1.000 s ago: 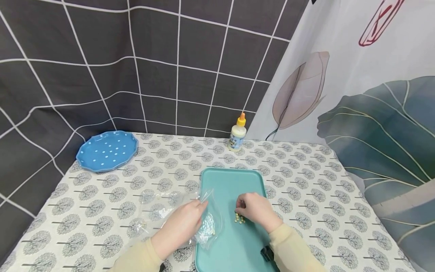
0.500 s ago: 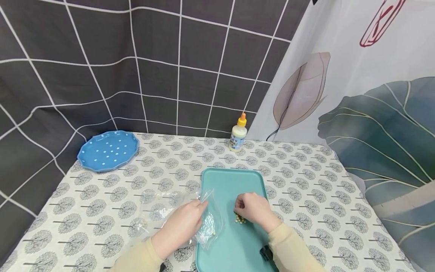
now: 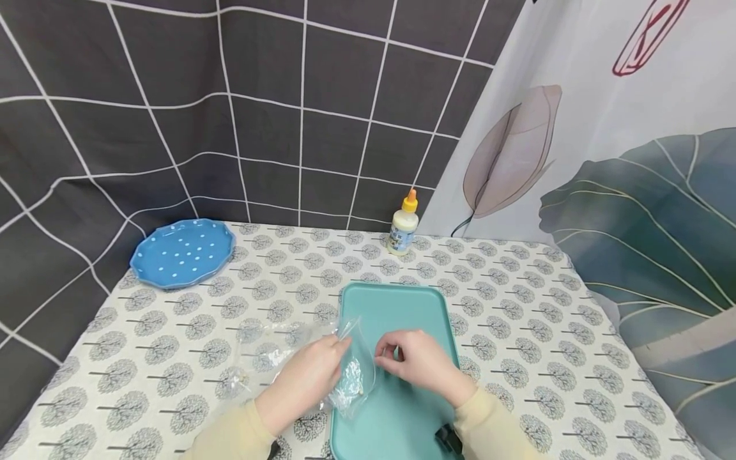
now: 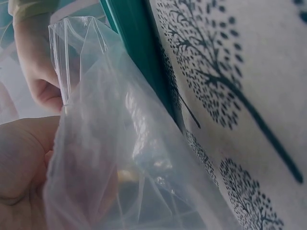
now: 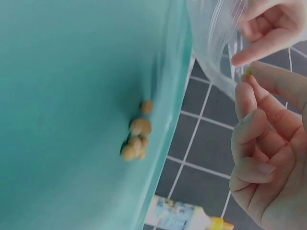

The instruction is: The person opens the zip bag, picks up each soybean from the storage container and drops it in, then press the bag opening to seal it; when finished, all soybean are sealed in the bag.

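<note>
My left hand (image 3: 306, 381) grips the edge of a clear plastic bag (image 3: 358, 370) that overlaps the left side of the teal tray (image 3: 397, 306). Its mouth stands partly open in the left wrist view, where the bag (image 4: 139, 124) covers some of the fingers. Just right of the bag, my right hand (image 3: 422, 363) pinches a small yellow soybean (image 5: 248, 71) between thumb and forefinger. Several more soybeans (image 5: 140, 127) lie clustered on the tray in the right wrist view; in the head view the right hand hides them. A bean or two shows inside the bag.
A glue bottle (image 3: 402, 230) with an orange tip stands behind the tray near the back edge. At the far left lies a blue dotted plate (image 3: 183, 254). The rest of the bag spreads over the tree-patterned tablecloth (image 3: 276, 287) left of the tray.
My right hand has lifted a soybean from the cluster on the tray and moved left to the bag's mouth. The left hand keeps its grip on the bag, almost still.
</note>
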{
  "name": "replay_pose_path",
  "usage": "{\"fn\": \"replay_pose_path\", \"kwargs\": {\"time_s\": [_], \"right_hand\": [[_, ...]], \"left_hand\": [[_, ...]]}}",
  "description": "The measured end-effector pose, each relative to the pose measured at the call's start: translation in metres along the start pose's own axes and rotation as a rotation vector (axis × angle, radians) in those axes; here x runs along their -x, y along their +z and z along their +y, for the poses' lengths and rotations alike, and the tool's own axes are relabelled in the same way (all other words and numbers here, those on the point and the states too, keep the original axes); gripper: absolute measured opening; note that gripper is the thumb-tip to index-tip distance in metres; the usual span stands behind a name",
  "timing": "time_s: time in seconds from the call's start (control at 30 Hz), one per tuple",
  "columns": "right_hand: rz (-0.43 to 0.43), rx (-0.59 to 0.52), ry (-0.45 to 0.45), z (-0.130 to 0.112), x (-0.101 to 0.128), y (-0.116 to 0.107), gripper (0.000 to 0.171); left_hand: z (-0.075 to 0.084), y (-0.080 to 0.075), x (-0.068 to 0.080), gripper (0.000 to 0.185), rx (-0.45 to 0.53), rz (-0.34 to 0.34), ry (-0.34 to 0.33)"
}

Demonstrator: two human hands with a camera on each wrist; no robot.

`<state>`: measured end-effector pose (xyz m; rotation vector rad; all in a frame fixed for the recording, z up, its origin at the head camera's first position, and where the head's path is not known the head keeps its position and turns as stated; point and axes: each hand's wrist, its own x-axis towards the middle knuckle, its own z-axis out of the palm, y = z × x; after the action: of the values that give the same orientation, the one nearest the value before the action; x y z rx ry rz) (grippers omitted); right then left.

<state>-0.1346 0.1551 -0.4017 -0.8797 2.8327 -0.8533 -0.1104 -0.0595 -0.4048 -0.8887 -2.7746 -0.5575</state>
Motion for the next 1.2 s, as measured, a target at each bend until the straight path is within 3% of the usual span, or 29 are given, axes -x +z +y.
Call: {"fn": "replay_pose_path", "kwargs": {"time_s": [0.17, 0.4, 0.7, 0.97, 1.2], "right_hand": [[-0.037, -0.004, -0.034, -0.005, -0.001, 0.001, 0.005], [-0.032, -0.025, -0.015, -0.001, -0.001, 0.001, 0.005], [0.003, -0.024, 0.095, 0.016, 0.004, -0.004, 0.004], [0.048, 0.133, 0.215, 0.034, 0.009, -0.004, 0.009], [0.032, 0.156, 0.264, 0.039, 0.01, -0.002, 0.013]], "left_hand": [[0.0, 0.001, -0.001, 0.041, 0.003, 0.006, 0.004], [0.001, 0.002, 0.001, 0.041, 0.008, 0.018, 0.008], [0.0, 0.003, 0.001, 0.041, 0.016, 0.035, 0.016], [-0.001, 0.004, 0.001, 0.044, 0.022, 0.033, 0.014], [-0.001, 0.004, 0.001, 0.044, 0.016, 0.029, 0.013]]}}
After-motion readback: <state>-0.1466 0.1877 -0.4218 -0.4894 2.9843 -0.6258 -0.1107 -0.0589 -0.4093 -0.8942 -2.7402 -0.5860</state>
